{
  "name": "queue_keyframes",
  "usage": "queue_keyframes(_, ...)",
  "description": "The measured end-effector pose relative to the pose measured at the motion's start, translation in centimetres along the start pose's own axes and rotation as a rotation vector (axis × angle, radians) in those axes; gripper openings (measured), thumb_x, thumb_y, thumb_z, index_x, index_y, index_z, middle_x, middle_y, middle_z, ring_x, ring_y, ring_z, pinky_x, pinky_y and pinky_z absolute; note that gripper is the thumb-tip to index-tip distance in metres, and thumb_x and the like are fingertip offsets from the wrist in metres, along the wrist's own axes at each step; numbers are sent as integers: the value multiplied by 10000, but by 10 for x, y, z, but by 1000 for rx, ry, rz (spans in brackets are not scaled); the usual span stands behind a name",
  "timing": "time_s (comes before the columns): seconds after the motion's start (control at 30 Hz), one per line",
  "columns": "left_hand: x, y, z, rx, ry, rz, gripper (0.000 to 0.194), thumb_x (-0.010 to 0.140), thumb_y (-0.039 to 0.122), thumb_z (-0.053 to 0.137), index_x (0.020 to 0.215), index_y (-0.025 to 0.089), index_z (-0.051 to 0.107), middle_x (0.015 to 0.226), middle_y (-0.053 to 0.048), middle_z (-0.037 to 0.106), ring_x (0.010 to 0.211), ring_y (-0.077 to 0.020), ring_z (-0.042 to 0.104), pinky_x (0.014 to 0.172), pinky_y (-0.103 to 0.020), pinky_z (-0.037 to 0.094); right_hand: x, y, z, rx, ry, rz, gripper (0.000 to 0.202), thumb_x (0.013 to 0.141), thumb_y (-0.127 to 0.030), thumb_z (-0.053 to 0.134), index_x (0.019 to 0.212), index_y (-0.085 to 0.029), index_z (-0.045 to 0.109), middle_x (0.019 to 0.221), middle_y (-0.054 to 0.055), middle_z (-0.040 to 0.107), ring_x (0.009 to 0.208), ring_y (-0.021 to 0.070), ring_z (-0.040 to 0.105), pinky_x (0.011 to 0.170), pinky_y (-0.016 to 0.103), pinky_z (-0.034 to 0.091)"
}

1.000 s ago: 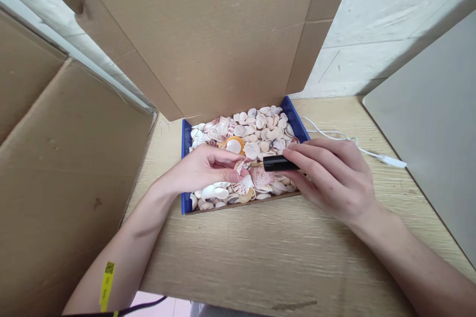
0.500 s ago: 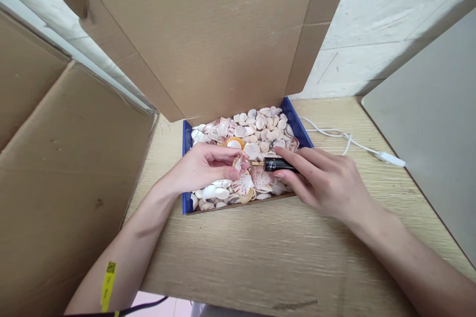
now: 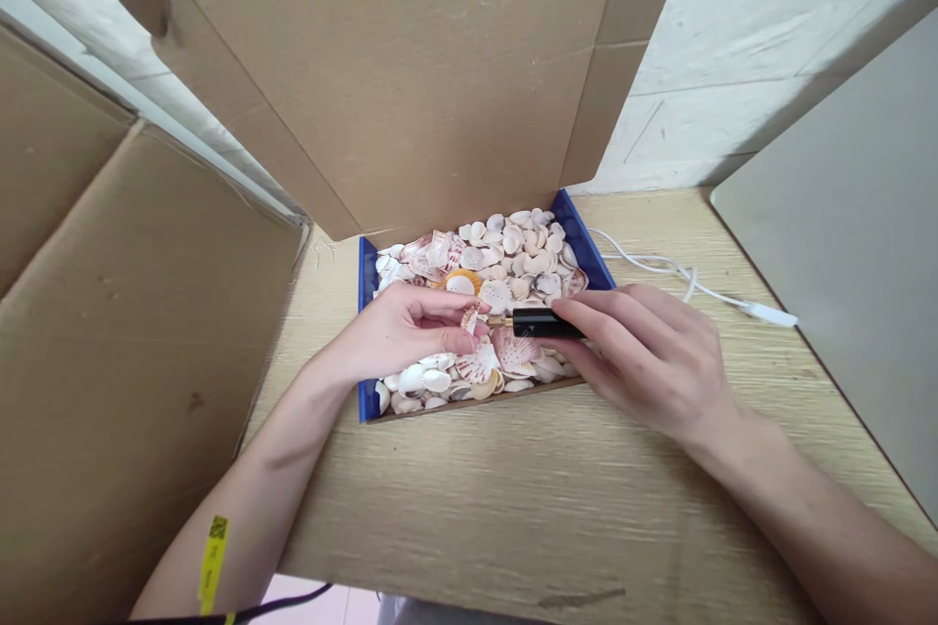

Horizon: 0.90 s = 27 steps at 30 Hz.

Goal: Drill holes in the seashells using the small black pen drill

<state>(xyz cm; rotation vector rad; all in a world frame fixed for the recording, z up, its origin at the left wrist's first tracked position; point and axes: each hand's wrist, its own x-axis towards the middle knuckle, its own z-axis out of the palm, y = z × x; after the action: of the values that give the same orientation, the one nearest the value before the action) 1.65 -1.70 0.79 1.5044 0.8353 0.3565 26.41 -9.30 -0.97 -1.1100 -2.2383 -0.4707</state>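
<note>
At the far left, a brown cardboard panel [image 3: 147, 293] stood well apart from the fingers, and a yellow label [image 3: 212, 566] lay on the left forearm, behind the wrist. The left hand [image 3: 406, 327] reached in over the blue-sided tray [image 3: 366, 342], its thumb and fingers narrowed in a pinch around a small ridged shell [image 3: 470, 319]. That shell sat between the fingertips, above the loose shells [image 3: 528, 254] in the tray. White shells lay just below the left thumb, and a shell with an orange rim [image 3: 476, 281] lay just beyond the left fingers. A larger cardboard panel [image 3: 410, 68] rose behind the tray, on the far side of both hands. To the right of the pinched shell, the brass-coloured tip [image 3: 499, 321] of a black cylindrical tool [image 3: 538, 322] pointed left towards it; whether the tip touched the shell could not be told. The right hand [image 3: 652, 352] held the tool's body, fingers closed along it, with a pinkish fan shell [image 3: 515, 352] just below the tool. Beyond the right knuckles, a white cable [image 3: 652, 261] ran across the pale wooden table [image 3: 469, 488] to a white connector [image 3: 769, 314]. Farthest right, a grey panel [image 3: 835, 215] leaned well apart from the right fingers.
</note>
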Motion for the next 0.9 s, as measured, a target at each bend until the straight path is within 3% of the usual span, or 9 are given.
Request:
queue_keyframes(0.23,-1,5,-1,115,-127,-37,202,804,325,669,857,137,718,711,11,605,614,-90,527,562,-195,453,-2,0,-1,-9,116,-43,377,763,-91,683,1109,-194,576,1012,88,702,903,206,629,683,327,510)
queue_keyframes(0.4,-1,1,-3,136,-86,3,196,784,328,696,823,137,717,690,15,590,594,-87,507,545,-188,439,0,-1,0,40,97,13,423,773,-203,719,1159,-142,558,964,108,698,861,204,627,713,332,538)
queue_keyframes(0.53,-1,-5,-4,139,-14,35,220,774,338,710,902,162,740,763,9,644,635,-94,544,611,-197,483,-1,-3,3,39,34,48,395,806,-292,693,1140,-125,566,900,82,694,731,170,624,619,295,514)
queue_keyframes(0.73,-1,-2,0,167,-23,53,283,774,318,714,1031,206,746,805,10,717,658,-97,603,644,-187,507,1,-10,5,65,19,59,326,834,-302,665,1090,-123,572,851,66,687,727,158,645,592,262,509)
queue_keyframes(0.9,0,2,2,175,52,77,358,735,295,755,1080,205,727,852,-9,760,675,-104,642,680,-194,527,3,-12,5,90,-11,77,323,867,-315,623,1101,-109,540,825,72,679,705,155,649,573,253,513)
